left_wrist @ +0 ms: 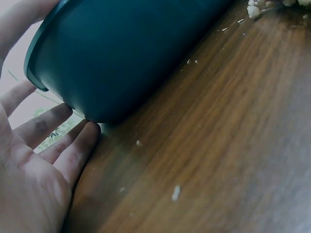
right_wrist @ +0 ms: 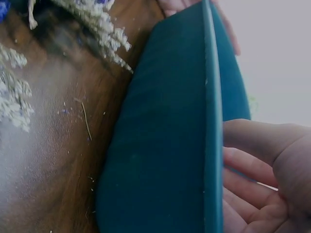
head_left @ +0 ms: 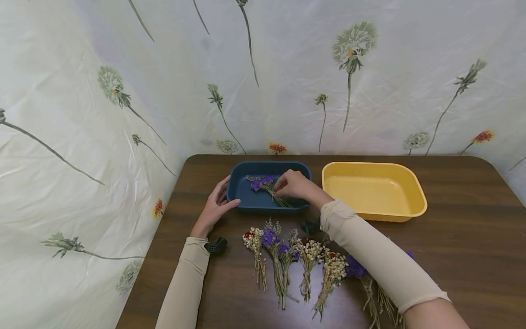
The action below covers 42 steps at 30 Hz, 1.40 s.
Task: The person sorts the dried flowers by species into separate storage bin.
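A blue tray [head_left: 246,208] stands near the back of the table. My left hand [head_left: 213,205] rests against its left end, the fingers spread and fairly straight, with the thumb at the rim. In the left wrist view, the fingertips [left_wrist: 92,127] touch the tray's outer wall [left_wrist: 121,58]. My right hand [head_left: 297,185] reaches into the tray and pinches the stems of a purple dried flower bunch [head_left: 263,183], whose blossoms point left. The right wrist view shows the tray's side wall [right_wrist: 160,121], which hides the fingertips and the stems.
A yellow tray [head_left: 370,214] stands to the right of the blue one. Several tied dried bunches lie in front, among them a white bunch [head_left: 255,240], a purple bunch [head_left: 271,240] and a white-and-red bunch [head_left: 333,269]. Some lie partly under my right forearm [head_left: 370,246].
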Tool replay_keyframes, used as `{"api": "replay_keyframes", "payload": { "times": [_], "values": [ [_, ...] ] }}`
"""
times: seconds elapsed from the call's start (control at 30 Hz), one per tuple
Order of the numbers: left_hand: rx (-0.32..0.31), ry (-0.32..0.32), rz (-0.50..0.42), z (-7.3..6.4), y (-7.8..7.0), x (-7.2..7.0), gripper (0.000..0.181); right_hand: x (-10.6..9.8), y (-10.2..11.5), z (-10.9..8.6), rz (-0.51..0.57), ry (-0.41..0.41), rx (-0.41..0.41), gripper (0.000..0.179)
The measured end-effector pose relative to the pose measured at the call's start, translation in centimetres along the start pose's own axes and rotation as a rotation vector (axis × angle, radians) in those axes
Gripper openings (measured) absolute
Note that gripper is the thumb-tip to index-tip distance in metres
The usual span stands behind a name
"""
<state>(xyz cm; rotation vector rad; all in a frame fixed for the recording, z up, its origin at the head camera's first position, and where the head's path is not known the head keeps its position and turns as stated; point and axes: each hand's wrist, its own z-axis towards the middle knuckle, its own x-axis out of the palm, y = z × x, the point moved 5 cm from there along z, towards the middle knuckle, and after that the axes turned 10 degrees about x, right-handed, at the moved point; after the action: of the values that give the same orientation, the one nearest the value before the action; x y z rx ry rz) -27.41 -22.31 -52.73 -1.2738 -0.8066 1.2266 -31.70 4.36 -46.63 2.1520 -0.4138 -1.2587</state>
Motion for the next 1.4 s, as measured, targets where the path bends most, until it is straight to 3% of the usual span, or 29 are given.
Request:
{"api": "replay_keyframes", "payload": {
  "times": [0.3, 0.43, 0.77, 1.0, 1.2, 1.4],
  "values": [
    [-0.004, 0.000, -0.001, -0.1, 0.0, 0.1, 0.078, -0.2, 0.4, -2.4, 0.092, -0.077, -0.128, 0.033],
    [-0.005, 0.004, 0.001, -0.1, -0.1, 0.1, 0.077, -0.2, 0.5, -3.7, 0.118, -0.108, -0.147, 0.033],
    [0.018, 0.016, -0.016, 0.0, 0.0, -0.1, 0.077, 0.3, 0.1, -7.6, 0.231, -0.077, -0.168, 0.025],
    [0.026, 0.013, -0.017, 0.2, -0.1, -0.1, 0.079, 1.5, 0.0, -10.4, 0.153, -0.074, -0.184, 0.020],
    [0.022, 0.012, -0.014, 0.1, 0.0, 0.0, 0.078, 3.8, -0.5, -12.0, 0.126, -0.022, -0.188, 0.022],
    [0.024, 0.014, -0.021, 0.1, 0.2, 0.0, 0.078, 6.0, -0.3, -13.5, 0.112, -0.017, -0.224, 0.013]
  ]
}}
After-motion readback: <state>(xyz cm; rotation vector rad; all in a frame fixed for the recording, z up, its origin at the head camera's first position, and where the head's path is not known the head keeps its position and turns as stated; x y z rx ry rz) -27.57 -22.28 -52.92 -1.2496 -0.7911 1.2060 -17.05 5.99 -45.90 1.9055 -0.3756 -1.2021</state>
